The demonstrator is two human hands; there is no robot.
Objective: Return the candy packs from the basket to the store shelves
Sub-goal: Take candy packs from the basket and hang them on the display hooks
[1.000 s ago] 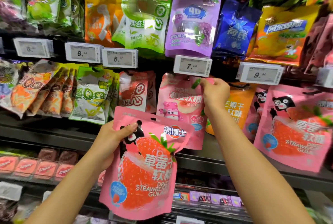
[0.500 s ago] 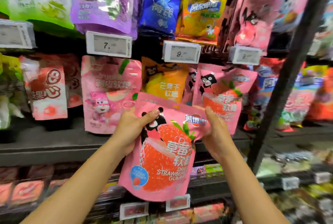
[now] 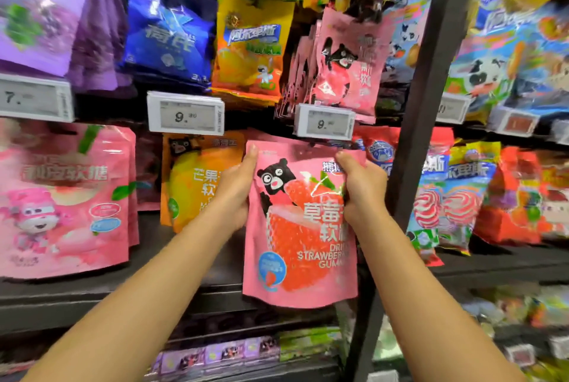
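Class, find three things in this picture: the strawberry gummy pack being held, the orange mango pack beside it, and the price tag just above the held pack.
strawberry gummy pack [image 3: 295, 246]: head view, on the printed strawberry.
orange mango pack [image 3: 197, 178]: head view, on its front.
price tag [image 3: 323, 124]: head view, on its display.

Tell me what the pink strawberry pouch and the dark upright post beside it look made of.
Strawberry pouch: likely flexible plastic film, glossy; it shows a bright glare streak and creases where both hands grip it. Upright post: probably painted metal, matte dark, straight and rigid, though blur leaves it uncertain.
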